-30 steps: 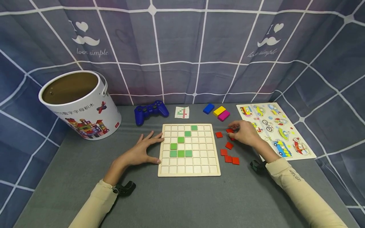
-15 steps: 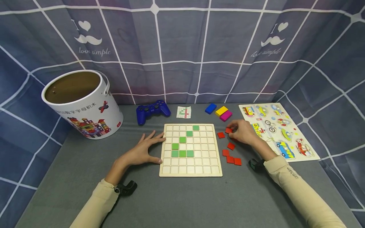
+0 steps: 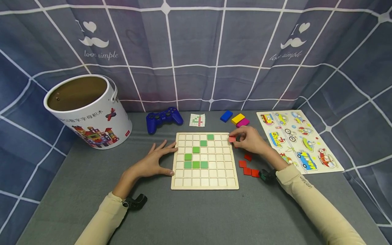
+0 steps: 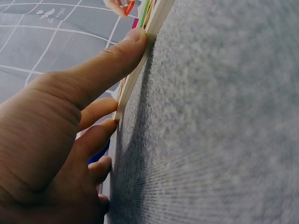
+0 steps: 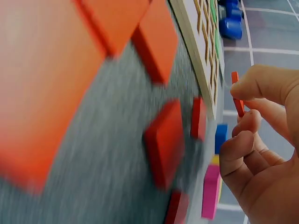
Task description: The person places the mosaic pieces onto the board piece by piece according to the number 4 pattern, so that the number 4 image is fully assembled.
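A wooden grid board lies flat on the grey table, with several green square tiles set in its cells. My left hand rests at the board's left edge, fingers spread and straight; in the left wrist view the thumb touches the board's side. My right hand pinches a red square tile between thumb and fingers over the board's upper right edge. The right wrist view shows that tile held off the table. Several loose red tiles lie right of the board, some partly hidden by my right hand.
Behind the board lie a small printed grid card, a blue game controller, and blue, yellow and magenta blocks. A white bucket stands at left. A picture puzzle board lies at right, near my right forearm.
My right hand has picked up a red tile from the loose ones and moved left with it to the board's edge. My left hand stays at the board.
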`<state>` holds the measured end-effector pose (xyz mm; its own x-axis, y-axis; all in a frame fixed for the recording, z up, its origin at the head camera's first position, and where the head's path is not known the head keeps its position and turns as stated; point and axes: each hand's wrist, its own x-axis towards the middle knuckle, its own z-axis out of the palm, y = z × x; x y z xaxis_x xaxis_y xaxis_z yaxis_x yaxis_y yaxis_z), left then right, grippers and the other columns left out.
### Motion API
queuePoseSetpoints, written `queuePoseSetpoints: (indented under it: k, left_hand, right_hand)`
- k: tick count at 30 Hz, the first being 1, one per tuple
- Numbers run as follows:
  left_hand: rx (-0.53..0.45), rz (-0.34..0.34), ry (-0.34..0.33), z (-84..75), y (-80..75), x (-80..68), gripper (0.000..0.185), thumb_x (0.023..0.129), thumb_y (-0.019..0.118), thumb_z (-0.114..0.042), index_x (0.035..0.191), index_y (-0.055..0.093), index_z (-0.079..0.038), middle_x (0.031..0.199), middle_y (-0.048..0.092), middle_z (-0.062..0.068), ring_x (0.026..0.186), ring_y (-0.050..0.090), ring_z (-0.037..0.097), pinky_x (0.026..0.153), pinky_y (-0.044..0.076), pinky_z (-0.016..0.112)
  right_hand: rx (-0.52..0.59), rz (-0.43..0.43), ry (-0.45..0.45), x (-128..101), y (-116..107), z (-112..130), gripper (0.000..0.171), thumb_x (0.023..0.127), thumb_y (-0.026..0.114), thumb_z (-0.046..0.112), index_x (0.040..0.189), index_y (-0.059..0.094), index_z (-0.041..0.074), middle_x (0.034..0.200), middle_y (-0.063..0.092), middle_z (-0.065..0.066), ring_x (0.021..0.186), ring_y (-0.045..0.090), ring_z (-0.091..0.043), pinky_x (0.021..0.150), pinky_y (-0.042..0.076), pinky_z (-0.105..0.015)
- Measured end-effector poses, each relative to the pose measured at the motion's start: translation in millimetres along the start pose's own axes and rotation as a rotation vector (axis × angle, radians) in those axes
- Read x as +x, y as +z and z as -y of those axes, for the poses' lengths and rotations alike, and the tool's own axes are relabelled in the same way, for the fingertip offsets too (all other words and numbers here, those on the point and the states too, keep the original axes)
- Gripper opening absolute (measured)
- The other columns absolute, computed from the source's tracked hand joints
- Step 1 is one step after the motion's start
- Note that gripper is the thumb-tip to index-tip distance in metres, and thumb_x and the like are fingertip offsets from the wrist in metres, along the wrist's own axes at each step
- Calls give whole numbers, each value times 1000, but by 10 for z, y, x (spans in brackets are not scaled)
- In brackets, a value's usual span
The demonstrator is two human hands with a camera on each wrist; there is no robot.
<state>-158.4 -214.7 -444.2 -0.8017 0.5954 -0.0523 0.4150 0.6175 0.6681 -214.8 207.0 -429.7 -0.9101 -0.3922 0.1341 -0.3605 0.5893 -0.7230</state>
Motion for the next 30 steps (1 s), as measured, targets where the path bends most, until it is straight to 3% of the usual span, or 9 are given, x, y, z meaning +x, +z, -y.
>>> queuePoseSetpoints:
  k: [3, 12, 20, 30]
  left_hand:
    - [0, 1, -5, 0, 1, 3, 94, 73, 89, -40, 152, 45, -15, 165, 20, -1, 152, 2, 35, 115, -13, 61]
    - [-13, -5, 11, 6, -1, -3, 95, 72, 90, -40, 152, 46, -14, 165, 22, 2, 151, 3, 38, 114, -13, 62]
    - [-8, -9, 17, -3, -1, -1, 95, 71, 90, -40, 151, 46, -14, 165, 22, 3, 151, 3, 38, 114, -12, 63]
    - [-1, -1, 5, 17, -6, 2, 96, 72, 89, -42, 153, 44, -16, 165, 20, -1, 152, 2, 35, 114, -13, 62]
  right_hand:
    - [19, 27, -24, 59, 91, 72, 30, 77, 81, 1, 106, 78, 8, 93, 64, -7, 53, 47, -11, 48, 38, -25]
    - [23, 69, -99, 223, 351, 227, 30, 76, 76, 0, 105, 79, 8, 89, 63, -9, 64, 53, -16, 56, 43, -27]
    - [-50, 98, -145, 328, 505, 301, 27, 78, 78, 1, 104, 79, 9, 94, 69, -4, 66, 55, -13, 59, 47, -30]
    - [-106, 143, -74, 405, 538, 423, 23, 78, 82, 6, 101, 80, 11, 97, 73, 0, 74, 58, -15, 65, 49, -33]
